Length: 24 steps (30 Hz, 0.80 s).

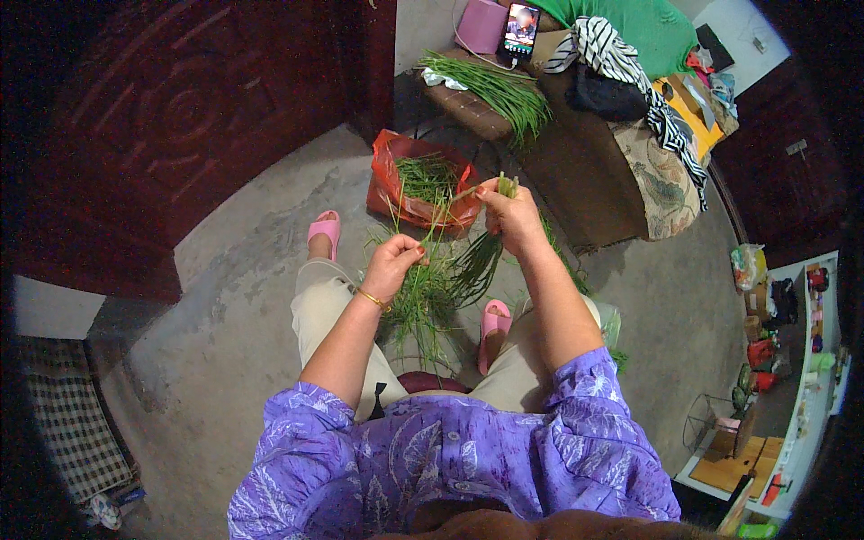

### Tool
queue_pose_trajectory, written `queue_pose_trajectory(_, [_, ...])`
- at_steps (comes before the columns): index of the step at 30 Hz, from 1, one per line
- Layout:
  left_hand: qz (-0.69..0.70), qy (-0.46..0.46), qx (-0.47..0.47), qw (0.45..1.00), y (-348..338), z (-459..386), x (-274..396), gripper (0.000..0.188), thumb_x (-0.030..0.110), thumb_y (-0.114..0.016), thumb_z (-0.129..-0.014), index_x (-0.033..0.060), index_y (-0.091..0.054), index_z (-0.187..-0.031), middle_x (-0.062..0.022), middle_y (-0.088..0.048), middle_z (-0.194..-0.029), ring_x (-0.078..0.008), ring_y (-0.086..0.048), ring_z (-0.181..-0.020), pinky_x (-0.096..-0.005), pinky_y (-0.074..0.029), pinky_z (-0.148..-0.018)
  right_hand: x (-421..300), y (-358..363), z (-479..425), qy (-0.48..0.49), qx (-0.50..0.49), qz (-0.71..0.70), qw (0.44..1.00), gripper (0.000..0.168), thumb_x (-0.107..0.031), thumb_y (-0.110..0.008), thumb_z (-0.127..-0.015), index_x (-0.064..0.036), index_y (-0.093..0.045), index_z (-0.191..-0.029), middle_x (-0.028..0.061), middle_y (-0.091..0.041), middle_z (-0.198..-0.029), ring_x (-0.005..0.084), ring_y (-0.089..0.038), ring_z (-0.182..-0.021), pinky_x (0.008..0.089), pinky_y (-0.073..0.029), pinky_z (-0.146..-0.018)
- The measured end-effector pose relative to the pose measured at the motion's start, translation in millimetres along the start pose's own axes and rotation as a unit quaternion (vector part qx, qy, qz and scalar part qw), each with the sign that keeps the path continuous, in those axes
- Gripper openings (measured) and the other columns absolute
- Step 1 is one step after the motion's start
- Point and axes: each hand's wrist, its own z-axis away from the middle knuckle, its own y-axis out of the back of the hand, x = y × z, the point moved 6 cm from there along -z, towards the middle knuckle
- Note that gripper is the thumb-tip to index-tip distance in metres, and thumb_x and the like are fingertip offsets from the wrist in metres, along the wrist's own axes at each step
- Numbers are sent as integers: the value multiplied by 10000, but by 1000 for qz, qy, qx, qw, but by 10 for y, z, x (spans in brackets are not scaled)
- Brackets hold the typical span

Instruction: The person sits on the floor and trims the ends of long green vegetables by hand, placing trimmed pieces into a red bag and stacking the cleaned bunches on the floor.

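Observation:
My right hand (514,217) is closed around a bunch of green stalks, probably garlic chives; their cut ends (506,183) stick out above the fist and the dark leaves (476,270) hang below it. To its left, my left hand (398,264) pinches thin green strands between thumb and fingers. Loose green trimmings (422,307) lie heaped on the floor beneath and between both hands. Just beyond them stands a red plastic bag (386,172) with more green pieces (428,177) inside. A neat bundle of long green stalks (496,91) rests on the brown padded seat past the bag.
A phone (520,30) on a cable leans by a pink box (480,25). The brown sofa (574,175) holds striped cloth (604,50) and a green cover (628,30). A clear plastic bag (609,324) lies beside my right leg. Dark red door at left; shelves at right.

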Motion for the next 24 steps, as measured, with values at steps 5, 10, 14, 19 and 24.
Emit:
queue_pose_trajectory(5, [20, 3, 10, 1000, 64, -13, -42, 56, 103, -536, -850, 47, -537, -850, -31, -597, -775, -126, -595, -740, -244, -442, -700, -92, 93, -6, 15, 8, -34, 999, 104, -139, -606, -794, -44, -566, -779, -27, -404, -498, 77, -330, -388, 243, -256, -368])
queue_pose_trajectory(10, [41, 30, 35, 998, 117, -12, -62, 69, 98, -514, -856, 37, -528, -885, -50, -590, -786, -168, -610, -744, -276, -460, -712, 85, 0, -61, 24, -33, 194, 980, 68, -105, -598, -771, -49, -564, -754, -21, -453, -537, 63, -365, -408, 237, -267, -375])
queue_pose_trajectory(14, [107, 35, 39, 993, 101, -4, -45, 73, 79, -495, -855, 18, -535, -868, -56, -587, -786, -170, -604, -722, -282, -464, -708, 334, -207, 5, 36, -114, 350, 929, 216, -208, -611, -786, -20, -648, -886, 23, -552, -603, 119, -475, -522, 300, -403, -508])
queue_pose_trajectory(19, [135, 44, 28, 989, 85, -4, -34, 95, 97, -486, -857, 22, -529, -897, -74, -582, -763, -213, -606, -735, -310, -464, -712, 489, -261, 57, 30, -140, 406, 903, 187, -235, -611, -785, -52, -637, -813, 42, -554, -601, 133, -508, -560, 303, -429, -564])
queue_pose_trajectory(24, [165, 57, 3, 985, 33, 14, -17, 84, 67, -472, -854, 13, -530, -882, -73, -579, -811, -187, -596, -724, -310, -471, -722, 399, -378, 99, 143, -108, 365, 914, 145, -147, -580, -799, -61, -615, -911, 11, -536, -608, 108, -481, -502, 282, -385, -474])
